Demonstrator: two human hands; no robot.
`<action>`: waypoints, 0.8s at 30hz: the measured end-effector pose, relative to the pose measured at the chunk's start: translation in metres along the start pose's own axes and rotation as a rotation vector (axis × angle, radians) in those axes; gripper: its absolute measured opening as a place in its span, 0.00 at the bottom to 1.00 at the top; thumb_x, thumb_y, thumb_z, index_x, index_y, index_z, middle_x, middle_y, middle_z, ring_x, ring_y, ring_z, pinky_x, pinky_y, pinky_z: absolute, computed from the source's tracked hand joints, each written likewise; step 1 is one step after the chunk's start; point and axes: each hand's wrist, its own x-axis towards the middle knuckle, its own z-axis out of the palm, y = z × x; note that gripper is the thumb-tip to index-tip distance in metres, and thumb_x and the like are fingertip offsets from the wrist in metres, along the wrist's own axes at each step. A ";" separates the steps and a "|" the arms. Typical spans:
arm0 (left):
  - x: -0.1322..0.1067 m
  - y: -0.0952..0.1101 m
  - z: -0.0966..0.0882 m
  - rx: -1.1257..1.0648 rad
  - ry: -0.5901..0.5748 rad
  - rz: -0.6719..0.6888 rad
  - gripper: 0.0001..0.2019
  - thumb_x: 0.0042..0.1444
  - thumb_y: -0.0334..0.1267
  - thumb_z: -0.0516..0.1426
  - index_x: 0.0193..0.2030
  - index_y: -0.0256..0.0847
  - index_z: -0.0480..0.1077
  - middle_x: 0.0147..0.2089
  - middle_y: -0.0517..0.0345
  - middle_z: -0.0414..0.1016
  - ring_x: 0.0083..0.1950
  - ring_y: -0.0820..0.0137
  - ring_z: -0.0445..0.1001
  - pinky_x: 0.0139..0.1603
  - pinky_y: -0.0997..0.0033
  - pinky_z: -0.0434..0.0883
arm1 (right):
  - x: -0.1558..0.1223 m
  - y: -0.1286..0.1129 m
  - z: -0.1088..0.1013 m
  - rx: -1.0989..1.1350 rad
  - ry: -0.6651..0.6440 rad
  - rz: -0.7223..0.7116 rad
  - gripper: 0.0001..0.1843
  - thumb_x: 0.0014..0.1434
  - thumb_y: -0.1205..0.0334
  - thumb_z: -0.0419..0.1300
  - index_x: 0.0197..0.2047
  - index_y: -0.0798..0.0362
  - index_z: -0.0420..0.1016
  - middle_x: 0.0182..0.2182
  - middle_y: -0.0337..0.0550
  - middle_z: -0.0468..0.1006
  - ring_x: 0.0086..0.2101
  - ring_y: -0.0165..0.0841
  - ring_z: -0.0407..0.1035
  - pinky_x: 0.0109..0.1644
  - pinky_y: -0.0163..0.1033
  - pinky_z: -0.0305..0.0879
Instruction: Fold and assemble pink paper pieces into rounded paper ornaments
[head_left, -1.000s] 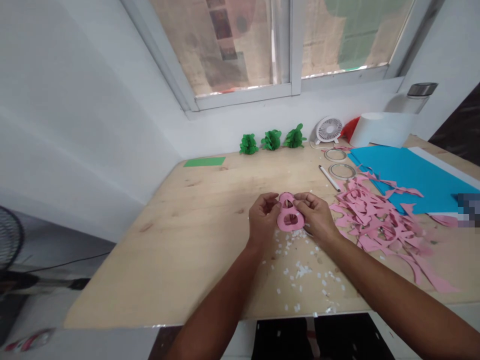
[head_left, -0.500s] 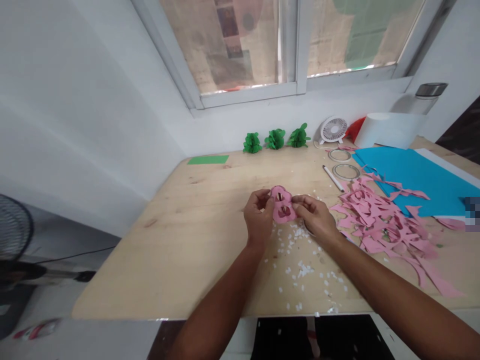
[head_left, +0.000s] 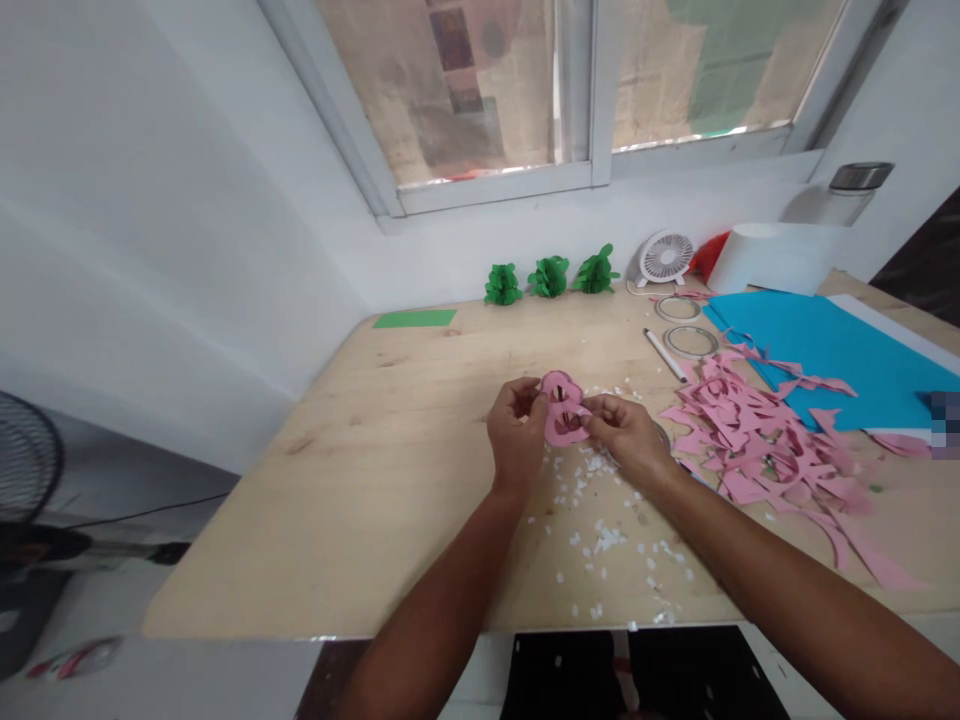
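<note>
The fingers of my right hand (head_left: 628, 430) sit slightly lower on the pink paper cut-out (head_left: 562, 406) than half a second ago; they now pinch the right side of its lower loop, whose edge looks drawn toward them. My left hand (head_left: 517, 428) keeps its thumb and fingers pinched on the left side. The cut-out hangs between both hands over the table (head_left: 337, 500), its two holes showing (what lies behind them is too small to tell). I judge the lower loop is taking the pull, so a light touch suits the thin paper. The table's near edge passes under my forearms, well apart from the cut-out, and there is generous room leftward, out toward the green paper strip (head_left: 415, 318). Rightward is tighter: the pink paper scraps (head_left: 765, 420) lie beside that wrist, the white pen (head_left: 665, 355) beyond, and white paper bits (head_left: 609, 540) litter the wood below.
</note>
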 end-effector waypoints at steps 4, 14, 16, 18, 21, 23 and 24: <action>-0.002 0.005 -0.002 0.229 0.013 0.195 0.11 0.52 0.34 0.56 0.43 0.40 0.68 0.41 0.52 0.71 0.42 0.67 0.71 0.42 0.66 0.68 | 0.000 -0.001 0.001 0.035 0.028 0.028 0.14 0.42 0.54 0.66 0.31 0.54 0.76 0.18 0.35 0.74 0.16 0.24 0.59 0.20 0.30 0.49; -0.013 0.007 0.005 0.691 -0.120 0.744 0.03 0.52 0.33 0.58 0.33 0.44 0.73 0.33 0.57 0.75 0.45 0.62 0.67 0.50 0.57 0.58 | 0.000 0.000 -0.001 -0.014 0.051 -0.074 0.15 0.44 0.54 0.66 0.33 0.55 0.77 0.21 0.37 0.74 0.22 0.28 0.65 0.25 0.32 0.59; -0.012 0.005 0.005 0.723 -0.113 0.739 0.02 0.52 0.33 0.58 0.33 0.43 0.73 0.33 0.57 0.76 0.44 0.62 0.68 0.49 0.57 0.57 | 0.001 0.002 -0.001 -0.043 0.039 -0.094 0.16 0.45 0.53 0.65 0.35 0.55 0.77 0.23 0.38 0.75 0.23 0.29 0.66 0.26 0.33 0.60; -0.011 0.005 0.005 0.738 -0.100 0.732 0.02 0.52 0.34 0.58 0.32 0.43 0.73 0.32 0.57 0.76 0.43 0.63 0.68 0.49 0.57 0.57 | 0.001 0.005 -0.001 -0.071 0.027 -0.108 0.15 0.47 0.54 0.64 0.36 0.55 0.77 0.23 0.39 0.75 0.23 0.28 0.66 0.27 0.33 0.61; -0.011 0.006 0.005 0.748 -0.077 0.744 0.03 0.52 0.34 0.58 0.30 0.42 0.73 0.30 0.59 0.76 0.42 0.64 0.69 0.50 0.58 0.56 | 0.000 0.007 -0.001 -0.134 0.017 -0.150 0.14 0.49 0.55 0.62 0.37 0.55 0.77 0.24 0.39 0.75 0.24 0.29 0.66 0.28 0.33 0.61; -0.010 0.006 0.005 0.755 -0.073 0.763 0.03 0.52 0.34 0.58 0.29 0.42 0.72 0.29 0.59 0.76 0.42 0.65 0.69 0.51 0.58 0.56 | -0.001 0.008 -0.001 -0.188 0.014 -0.188 0.13 0.51 0.57 0.61 0.37 0.54 0.77 0.25 0.40 0.76 0.25 0.29 0.67 0.29 0.33 0.62; -0.010 0.006 0.005 0.759 -0.072 0.770 0.04 0.52 0.33 0.58 0.28 0.42 0.72 0.29 0.59 0.76 0.42 0.65 0.69 0.51 0.57 0.56 | -0.001 0.008 -0.001 -0.217 0.017 -0.204 0.13 0.51 0.57 0.61 0.38 0.54 0.77 0.26 0.40 0.76 0.26 0.30 0.67 0.30 0.33 0.63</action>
